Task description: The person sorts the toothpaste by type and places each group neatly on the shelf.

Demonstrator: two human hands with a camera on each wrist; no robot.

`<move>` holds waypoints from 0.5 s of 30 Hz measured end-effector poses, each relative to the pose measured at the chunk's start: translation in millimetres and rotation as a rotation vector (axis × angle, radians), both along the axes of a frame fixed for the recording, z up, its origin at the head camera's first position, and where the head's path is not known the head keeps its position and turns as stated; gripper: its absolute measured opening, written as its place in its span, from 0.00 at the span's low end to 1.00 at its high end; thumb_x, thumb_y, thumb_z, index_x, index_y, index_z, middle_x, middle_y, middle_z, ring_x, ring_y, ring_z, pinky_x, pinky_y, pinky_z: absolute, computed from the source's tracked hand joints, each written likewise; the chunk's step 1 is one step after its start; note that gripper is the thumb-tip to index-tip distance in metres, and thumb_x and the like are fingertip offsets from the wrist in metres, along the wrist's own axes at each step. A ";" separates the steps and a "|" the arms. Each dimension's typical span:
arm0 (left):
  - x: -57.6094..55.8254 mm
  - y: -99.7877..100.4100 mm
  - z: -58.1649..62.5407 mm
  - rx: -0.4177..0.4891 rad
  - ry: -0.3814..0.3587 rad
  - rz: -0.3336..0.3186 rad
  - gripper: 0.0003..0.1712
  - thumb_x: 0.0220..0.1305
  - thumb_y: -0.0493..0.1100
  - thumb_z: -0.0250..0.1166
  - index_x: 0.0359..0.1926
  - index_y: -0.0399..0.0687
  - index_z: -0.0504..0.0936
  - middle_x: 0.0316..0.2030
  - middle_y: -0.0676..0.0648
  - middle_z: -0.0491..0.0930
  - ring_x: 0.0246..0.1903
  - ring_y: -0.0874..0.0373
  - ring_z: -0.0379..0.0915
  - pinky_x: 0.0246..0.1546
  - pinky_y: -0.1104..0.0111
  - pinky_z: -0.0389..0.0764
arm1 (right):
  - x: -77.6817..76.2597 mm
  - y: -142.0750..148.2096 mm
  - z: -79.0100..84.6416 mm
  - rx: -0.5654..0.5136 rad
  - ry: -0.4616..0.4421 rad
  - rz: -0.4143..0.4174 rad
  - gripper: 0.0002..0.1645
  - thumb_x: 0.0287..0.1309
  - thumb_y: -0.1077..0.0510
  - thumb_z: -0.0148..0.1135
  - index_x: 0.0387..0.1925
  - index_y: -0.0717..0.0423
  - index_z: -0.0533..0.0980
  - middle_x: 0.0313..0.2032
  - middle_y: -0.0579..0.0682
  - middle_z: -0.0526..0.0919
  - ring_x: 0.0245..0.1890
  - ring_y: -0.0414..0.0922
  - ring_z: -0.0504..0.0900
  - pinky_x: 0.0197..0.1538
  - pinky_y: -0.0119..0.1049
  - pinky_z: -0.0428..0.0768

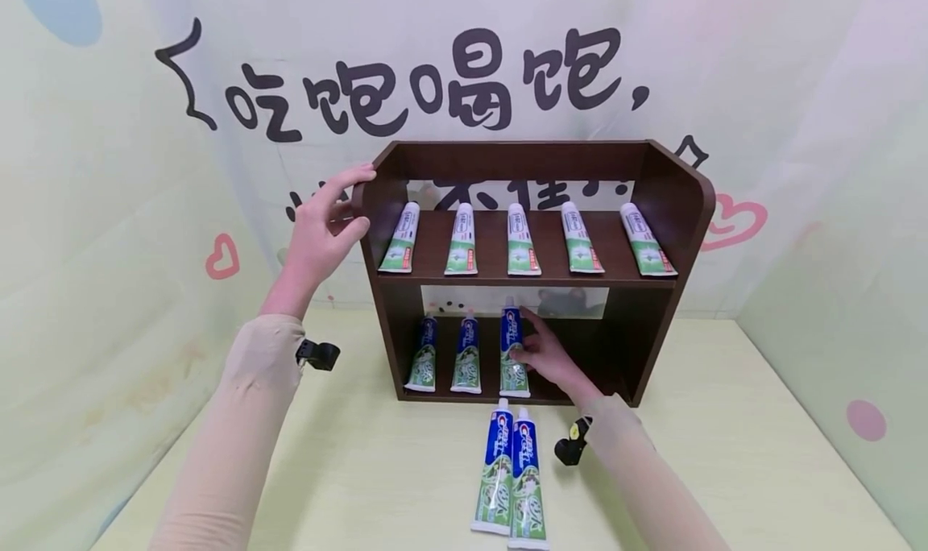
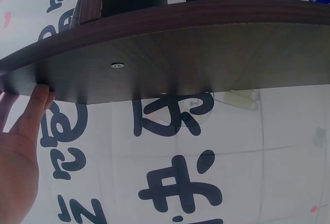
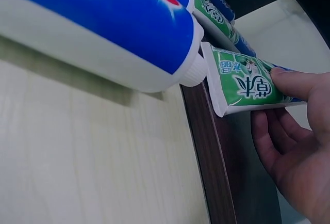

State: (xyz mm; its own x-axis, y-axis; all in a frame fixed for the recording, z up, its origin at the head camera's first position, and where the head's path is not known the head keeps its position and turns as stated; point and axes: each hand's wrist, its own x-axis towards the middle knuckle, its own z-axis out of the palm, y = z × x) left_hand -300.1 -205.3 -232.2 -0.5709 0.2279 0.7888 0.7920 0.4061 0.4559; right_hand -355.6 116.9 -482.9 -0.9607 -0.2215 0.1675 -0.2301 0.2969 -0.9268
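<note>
My right hand (image 1: 548, 358) pinches a blue and green toothpaste tube (image 1: 511, 337) at the lower level of a dark brown two-tier shelf (image 1: 522, 283). In the right wrist view, the thumb lies on the tube's printed face and the fingers are beneath it. Two similar toothpaste tubes (image 1: 466, 358) (image 1: 424, 356) lean on the same level to the left. My left hand (image 1: 326, 221) touches the shelf's left side panel (image 2: 154, 64) near its upper edge, fingers extended. Two more blue and green tubes (image 1: 495, 474) (image 1: 528, 486) lie overlapping on the table in front.
Several white and green toothpaste tubes (image 1: 522, 241) lean in a row on the upper level. The shelf stands on a pale wood-grain table (image 1: 362, 470). Behind it hangs a printed backdrop (image 1: 217, 100) with large black characters.
</note>
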 end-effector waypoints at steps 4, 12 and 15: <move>-2.5 -0.7 -0.3 0.010 0.005 -0.002 0.27 0.60 0.27 0.56 0.62 0.36 0.74 0.67 0.39 0.72 0.49 0.36 0.81 0.42 0.83 0.81 | 0.3 0.6 3.5 0.003 0.015 0.047 0.52 0.60 0.69 0.62 0.78 0.45 0.47 0.47 0.71 0.80 0.41 0.52 0.85 0.37 0.40 0.86; -3.6 -1.0 -0.8 0.005 -0.006 0.002 0.27 0.60 0.28 0.56 0.62 0.37 0.74 0.67 0.40 0.72 0.51 0.37 0.80 0.43 0.83 0.80 | 21.0 -3.2 24.1 0.046 -0.014 0.044 0.42 0.63 0.68 0.59 0.75 0.53 0.56 0.49 0.71 0.77 0.42 0.51 0.82 0.40 0.43 0.84; -3.5 -0.3 -1.0 0.003 -0.013 0.000 0.27 0.61 0.28 0.56 0.63 0.37 0.74 0.67 0.40 0.72 0.51 0.37 0.80 0.44 0.83 0.80 | 22.6 -2.5 25.0 0.043 -0.023 0.037 0.42 0.62 0.68 0.60 0.75 0.54 0.56 0.50 0.72 0.77 0.44 0.53 0.82 0.41 0.43 0.85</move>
State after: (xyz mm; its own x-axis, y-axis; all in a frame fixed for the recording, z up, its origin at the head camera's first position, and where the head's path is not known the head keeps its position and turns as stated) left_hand -303.7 -205.6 -233.2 -0.5808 0.2250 0.7823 0.7861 0.4048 0.4672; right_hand -333.0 114.4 -457.9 -0.9553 -0.2630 0.1351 -0.2202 0.3281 -0.9186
